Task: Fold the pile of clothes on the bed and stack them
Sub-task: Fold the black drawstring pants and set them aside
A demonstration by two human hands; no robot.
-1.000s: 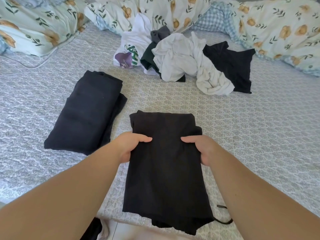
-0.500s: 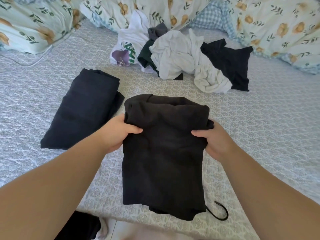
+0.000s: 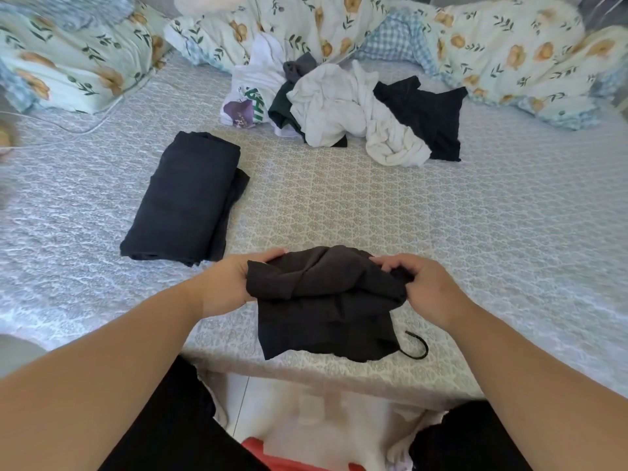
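From the head view, the left hand (image 3: 228,283) and right hand (image 3: 426,287) each grip a side of a black garment (image 3: 323,300), fingers curled over its bunched far fold, near the bed (image 3: 475,232) edge. A folded dark garment (image 3: 185,198) lies left. The unfolded pile (image 3: 339,107) sits far.

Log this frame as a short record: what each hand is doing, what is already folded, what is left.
left hand: grips left edge of black garment
right hand: grips its right edge
garment state: partly folded, near bed edge
folded: one dark garment, left of centre
unfolded pile: white, black, green clothes by the floral bedding
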